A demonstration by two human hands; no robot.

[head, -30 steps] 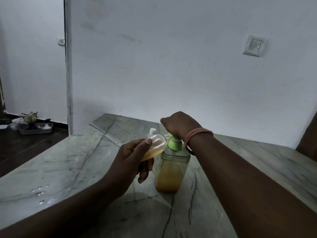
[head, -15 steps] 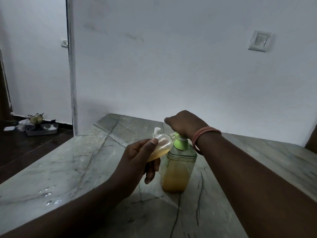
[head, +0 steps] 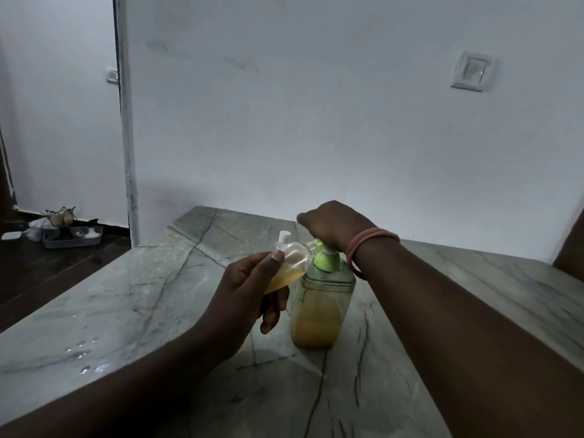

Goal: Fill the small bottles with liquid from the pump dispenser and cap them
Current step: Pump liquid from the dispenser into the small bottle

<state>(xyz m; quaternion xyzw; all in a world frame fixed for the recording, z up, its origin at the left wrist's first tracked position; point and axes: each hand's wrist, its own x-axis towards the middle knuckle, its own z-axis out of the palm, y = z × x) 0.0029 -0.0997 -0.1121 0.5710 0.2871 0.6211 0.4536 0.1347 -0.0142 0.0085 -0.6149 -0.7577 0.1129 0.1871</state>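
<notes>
A clear pump dispenser [head: 320,308] with a green collar stands on the marble counter [head: 132,298], about half full of amber liquid. My right hand [head: 331,224] rests on top of its pump head, fingers curled down over it. My left hand [head: 249,289] grips a small clear bottle [head: 292,265], tilted with its mouth at the pump spout; amber liquid lies in its lower part. A white cap [head: 283,237] shows just behind the small bottle; what it sits on is hidden.
Water drops [head: 83,358] lie on the counter's near left. The counter meets a white wall with a switch plate [head: 472,71]. On the dark floor at far left lies a grey tray [head: 72,237] with small items.
Both hands and the bottles keep the same pose. The camera view has shifted slightly, so everything sits a little further right and lower in the frame.
</notes>
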